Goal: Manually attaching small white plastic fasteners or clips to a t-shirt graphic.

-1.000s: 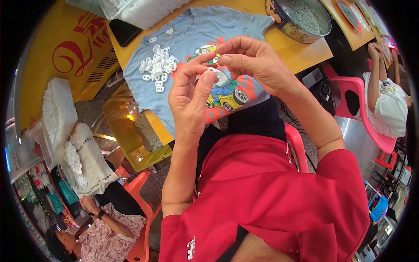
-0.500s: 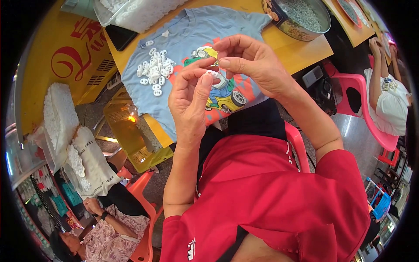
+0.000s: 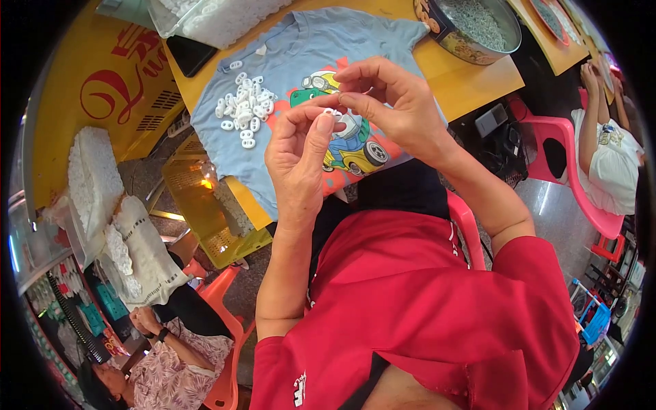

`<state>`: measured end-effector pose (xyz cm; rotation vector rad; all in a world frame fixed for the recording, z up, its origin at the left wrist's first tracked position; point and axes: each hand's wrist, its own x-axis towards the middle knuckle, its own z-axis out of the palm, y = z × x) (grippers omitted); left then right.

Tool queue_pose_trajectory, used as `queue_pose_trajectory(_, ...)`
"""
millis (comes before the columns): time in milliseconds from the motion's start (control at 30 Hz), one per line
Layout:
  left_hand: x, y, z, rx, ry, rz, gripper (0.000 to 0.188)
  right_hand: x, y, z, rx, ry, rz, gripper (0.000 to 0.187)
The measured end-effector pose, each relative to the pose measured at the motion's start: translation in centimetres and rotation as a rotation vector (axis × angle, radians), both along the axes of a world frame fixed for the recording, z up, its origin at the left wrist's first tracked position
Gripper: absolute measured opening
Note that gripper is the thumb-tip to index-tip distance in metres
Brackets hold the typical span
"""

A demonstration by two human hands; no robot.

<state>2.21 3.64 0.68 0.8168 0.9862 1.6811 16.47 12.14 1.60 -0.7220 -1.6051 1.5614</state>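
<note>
Yellow table [image 3: 471, 80]; left hand [image 3: 298, 152] pinches white piece [image 3: 331, 112]

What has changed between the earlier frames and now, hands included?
The right hand has shifted slightly, its wrist lower in the picture, toward the person's body. Whether it took hold of or released anything is too small to tell. The left hand still pinches a small white piece. The white pile and round tin stayed put on the table.

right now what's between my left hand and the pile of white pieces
In the head view, only printed blue shirt lies between the left hand and the white pile.
</note>
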Motion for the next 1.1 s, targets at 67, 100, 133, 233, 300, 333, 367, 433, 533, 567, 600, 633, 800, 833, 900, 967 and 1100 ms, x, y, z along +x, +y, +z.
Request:
queue_pose_trajectory(67,-0.1,-0.1,0.1,0.001,0.016,0.011,0.012,0.1,-0.1,0.4,0.097,-0.111,-0.022,0.026)
queue_pose_trajectory(100,0.0,-0.1,0.2,0.004,0.031,0.019,0.012,0.1,0.0,0.3,0.097,-0.112,-0.023,0.026)
queue_pose_trajectory(133,-0.2,-0.2,0.1,0.004,0.032,0.018,0.012,0.1,0.2,0.2,0.026,-0.042,-0.004,0.026)
queue_pose_trajectory(233,-1.9,-1.0,-0.4,-0.063,0.176,0.016,0.013,0.4,0.5,0.1,-0.118,0.067,0.041,0.027)
queue_pose_trajectory(300,-3.2,-1.4,-1.0,-0.263,0.441,0.053,0.014,0.6,0.6,0.3,-0.19,0.107,0.069,0.027)
queue_pose_trajectory(333,-3.9,-1.6,-1.2,-0.264,0.442,0.054,0.014,0.6,0.6,0.3,-0.238,0.125,0.097,0.028)
queue_pose_trajectory(367,-4.7,-1.7,-1.5,-0.295,0.705,0.048,0.014,0.7,0.5,0.4,-0.286,0.143,0.124,0.029)
queue_pose_trajectory(433,-4.9,-1.9,-1.2,-0.327,0.969,0.042,0.014,0.7,0.4,0.2,-0.309,0.16,0.136,0.03)
queue_pose_trajectory(533,-4.9,-1.7,-0.3,-0.376,1.32,0.071,0.013,0.6,0.3,0.2,-0.346,0.186,0.16,0.031)
queue_pose_trajectory(567,-4.7,-1.4,-0.3,-0.31,1.194,0.1,0.012,0.6,0.2,0.3,-0.359,0.197,0.169,0.031)
queue_pose_trajectory(600,-4.3,-1.1,-0.1,-0.243,1.068,0.127,0.012,0.5,0.1,0.5,-0.358,0.197,0.17,0.031)
queue_pose_trajectory(633,-3.8,-0.8,0.3,-0.243,1.068,0.128,0.012,0.5,0.1,0.6,-0.359,0.191,0.167,0.03)
queue_pose_trajectory(800,-1.9,1.0,1.4,0.195,0.929,0.116,0.025,0.4,0.1,0.9,-0.372,0.197,0.179,0.03)
queue_pose_trajectory(833,-1.5,1.1,1.7,0.216,0.942,0.125,0.026,0.4,0.1,0.8,-0.381,0.212,0.172,0.03)
queue_pose_trajectory(900,-1.3,1.3,1.5,0.25,0.972,0.141,0.025,0.6,0.2,0.6,-0.389,0.229,0.162,0.03)
queue_pose_trajectory(967,-1.3,1.5,1.3,0.284,1.003,0.155,0.024,0.8,0.4,0.4,-0.396,0.244,0.189,0.032)
queue_pose_trajectory(1100,-1.1,1.5,0.9,0.12,0.739,0.053,0.015,1.0,0.5,0.5,-0.391,0.152,0.159,0.034)
